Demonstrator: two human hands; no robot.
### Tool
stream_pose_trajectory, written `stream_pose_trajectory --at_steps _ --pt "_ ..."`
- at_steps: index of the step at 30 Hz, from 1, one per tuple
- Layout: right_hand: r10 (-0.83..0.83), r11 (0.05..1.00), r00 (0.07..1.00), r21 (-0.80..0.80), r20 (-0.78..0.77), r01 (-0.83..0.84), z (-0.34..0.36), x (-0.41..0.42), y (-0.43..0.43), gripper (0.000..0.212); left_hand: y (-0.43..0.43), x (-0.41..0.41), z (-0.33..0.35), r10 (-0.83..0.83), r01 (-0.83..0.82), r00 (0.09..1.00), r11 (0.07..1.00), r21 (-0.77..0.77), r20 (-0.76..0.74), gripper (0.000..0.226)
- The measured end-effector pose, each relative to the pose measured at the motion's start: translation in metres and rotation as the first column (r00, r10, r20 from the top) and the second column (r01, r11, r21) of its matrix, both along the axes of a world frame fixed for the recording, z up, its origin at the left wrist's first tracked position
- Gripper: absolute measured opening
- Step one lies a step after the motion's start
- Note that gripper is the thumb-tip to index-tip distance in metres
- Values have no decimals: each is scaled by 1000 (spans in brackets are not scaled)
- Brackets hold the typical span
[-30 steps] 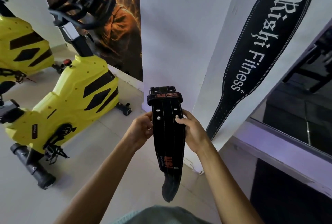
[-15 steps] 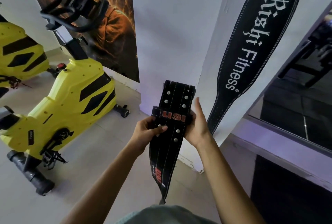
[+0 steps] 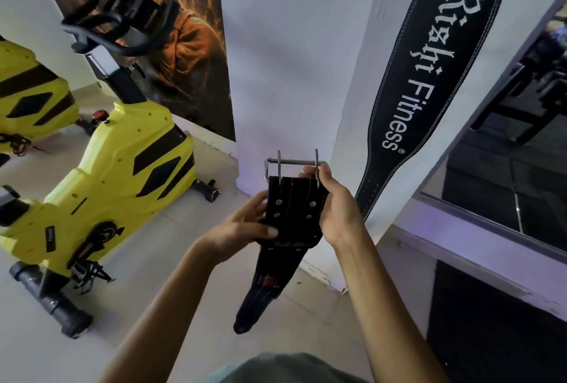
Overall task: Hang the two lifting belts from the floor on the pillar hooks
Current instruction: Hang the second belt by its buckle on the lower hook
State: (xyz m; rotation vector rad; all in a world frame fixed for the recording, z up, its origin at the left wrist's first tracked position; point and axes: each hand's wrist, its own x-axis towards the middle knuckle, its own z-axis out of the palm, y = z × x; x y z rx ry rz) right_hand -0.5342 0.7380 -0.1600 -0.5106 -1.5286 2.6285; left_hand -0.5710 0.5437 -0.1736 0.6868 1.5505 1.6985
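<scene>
I hold a black studded lifting belt point(image 3: 291, 207) upright in front of the white pillar point(image 3: 294, 69). Its metal two-prong buckle point(image 3: 294, 164) sticks up at the top and its tapered tail hangs down toward the floor. My left hand point(image 3: 242, 229) grips the belt's left edge below the studs. My right hand point(image 3: 334, 207) grips the right edge, fingers up at a buckle prong. A second black belt point(image 3: 426, 75) with white "Rishi Fitness" lettering hangs on the pillar's right face. No hook shows in view.
A yellow exercise bike point(image 3: 101, 186) stands on the tiled floor at the left, with another yellow bike point(image 3: 27, 100) behind it. A dark poster point(image 3: 171, 45) covers the wall left of the pillar. A mirror point(image 3: 506, 143) with a ledge runs along the right.
I have slid the loop band down the belt and the metal buckle now stands exposed at the top. My right hand moved up to a buckle prong.
</scene>
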Motion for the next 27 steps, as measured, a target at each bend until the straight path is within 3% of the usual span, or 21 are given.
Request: stream_pose_trajectory --at_steps 3,7,9,12,14,17,20,22,25,27 --pt "16 999 999 51 41 -18 2 -1 -8 40 9 1 17 237 -236 970 971 26 -50 43" --pt "14 996 995 90 98 -23 10 -9 -15 50 28 7 18 400 -401 916 915 -47 -32 47" --pt "46 993 991 105 123 -59 15 -9 -16 45 32 6 18 444 -445 891 895 -10 92 55" --pt "117 983 990 132 83 -127 16 -9 -17 19 37 -2 20 455 -498 823 866 49 340 64" --pt "99 973 995 206 30 -103 10 -8 -17 21 39 -7 21 462 -515 808 856 55 366 61" --pt "129 918 991 380 -19 -112 5 -3 -17 38 37 -11 29 479 -520 809 853 35 341 34" --pt "151 863 988 488 -12 -126 6 2 -10 34 37 -12 37 400 -456 835 887 69 379 22" --pt "118 848 993 523 -25 -88 7 3 -4 33 35 -11 36 329 -383 876 919 92 353 2" --pt "39 859 997 513 -69 2 6 4 -2 33 34 -11 31 273 -282 952 958 48 137 43" --pt "-17 855 993 514 -113 73 6 3 -2 35 35 -8 33 269 -279 956 957 80 113 50"
